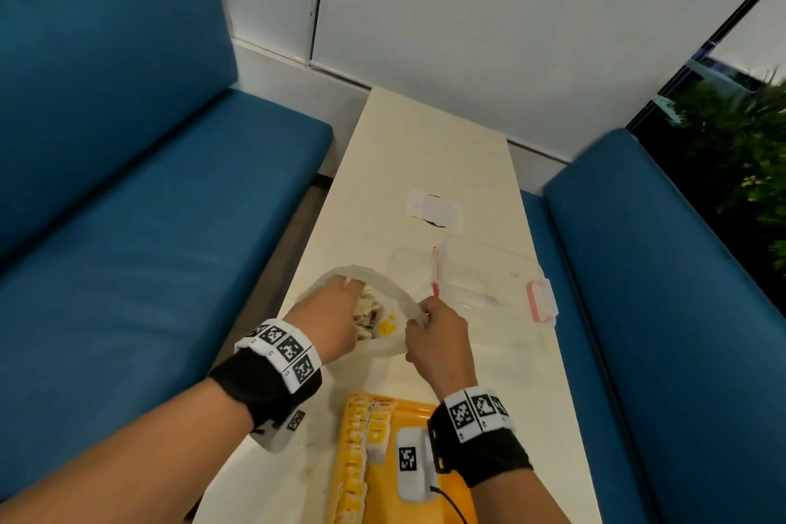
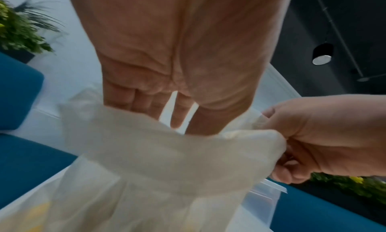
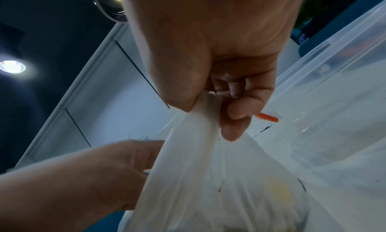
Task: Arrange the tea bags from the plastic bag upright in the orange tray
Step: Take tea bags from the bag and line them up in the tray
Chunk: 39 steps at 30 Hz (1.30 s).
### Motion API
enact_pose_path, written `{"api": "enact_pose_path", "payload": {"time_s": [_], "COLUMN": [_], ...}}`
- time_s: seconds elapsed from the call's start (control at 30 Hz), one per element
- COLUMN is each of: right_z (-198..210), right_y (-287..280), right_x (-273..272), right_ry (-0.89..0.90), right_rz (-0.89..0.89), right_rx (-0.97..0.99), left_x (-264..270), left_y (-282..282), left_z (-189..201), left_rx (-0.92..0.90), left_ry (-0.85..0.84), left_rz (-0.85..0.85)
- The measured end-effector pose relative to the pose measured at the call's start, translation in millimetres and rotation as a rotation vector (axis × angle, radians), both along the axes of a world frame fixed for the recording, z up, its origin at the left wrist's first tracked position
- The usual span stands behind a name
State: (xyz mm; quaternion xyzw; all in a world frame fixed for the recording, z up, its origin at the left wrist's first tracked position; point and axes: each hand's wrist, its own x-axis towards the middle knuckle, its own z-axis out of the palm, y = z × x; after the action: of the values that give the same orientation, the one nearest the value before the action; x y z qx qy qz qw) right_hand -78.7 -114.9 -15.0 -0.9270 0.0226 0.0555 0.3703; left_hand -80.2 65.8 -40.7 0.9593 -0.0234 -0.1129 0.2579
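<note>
A thin white plastic bag (image 1: 395, 289) lies open on the table, with loose tea bags (image 1: 369, 317) and a yellow tag showing inside. My left hand (image 1: 346, 285) reaches into its mouth with fingers (image 2: 179, 113) straight, and the rim (image 2: 167, 153) hides their tips. My right hand (image 1: 419, 317) pinches the bag's right edge (image 3: 200, 120) between thumb and curled fingers, holding it up. The orange tray (image 1: 404, 498) sits near me, under my right wrist. Several tea bags (image 1: 355, 451) with yellow tags stand in a row along its left side.
A clear plastic box (image 1: 489, 281) with pink latches (image 1: 540, 302) lies just right of the bag, close to my right hand. A white label (image 1: 434, 208) is stuck further up the narrow cream table (image 1: 425, 149). Blue sofas (image 1: 149, 225) flank both sides.
</note>
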Motion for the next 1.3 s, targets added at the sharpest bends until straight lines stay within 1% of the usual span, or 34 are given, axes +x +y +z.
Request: {"api": "enact_pose_path", "payload": {"time_s": [0.13,0.27,0.33,0.4,0.5,0.57,0.67,0.8,0.9,0.97,1.03,1.2,1.3], "right_z": [-2,-2,-3,-4,-2,-1,-3,-4,-4,-5,-6,-4,-1], "right_y": [0,1,-1,-2,-1,-2,-6,-11,-14,-15,-15,-15,-15], "right_x": [2,4,8,9,4,3,3,-1,-2,-3,-4,-3,-1], "right_ry": [-0.008,0.019,0.023,0.029,0.044,0.036,0.026,0.023,0.021,0.019,0.026,0.038,0.041], "right_rz": [0.083,0.152,0.162,0.174,0.196,0.198,0.193,0.191,0.187,0.189,0.188,0.175,0.172], "right_rx": [-0.035,-0.088,-0.1,-0.114,-0.152,-0.167,-0.178,-0.192,-0.208,-0.218,-0.224,-0.214,-0.211], "left_x": [16,34,46,52,62,69,67,61,60,62,63,62,54], "left_y": [-23,-39,-44,-43,-36,-36,-42,-48,-51,-51,-54,-62,-66], "left_z": [1,5,2,-6,-35,-49,-46,-50,-55,-58,-59,-47,-33], "left_rx": [0.097,0.3,0.35,0.391,0.472,0.489,0.513,0.629,0.636,0.649,0.643,0.674,0.73], "left_ry": [0.036,0.152,0.167,0.171,0.134,0.115,0.094,0.055,0.065,0.035,0.076,0.052,0.062], "left_rz": [-0.244,-0.373,-0.408,-0.43,-0.406,-0.428,-0.458,-0.476,-0.485,-0.502,-0.539,-0.559,-0.617]}}
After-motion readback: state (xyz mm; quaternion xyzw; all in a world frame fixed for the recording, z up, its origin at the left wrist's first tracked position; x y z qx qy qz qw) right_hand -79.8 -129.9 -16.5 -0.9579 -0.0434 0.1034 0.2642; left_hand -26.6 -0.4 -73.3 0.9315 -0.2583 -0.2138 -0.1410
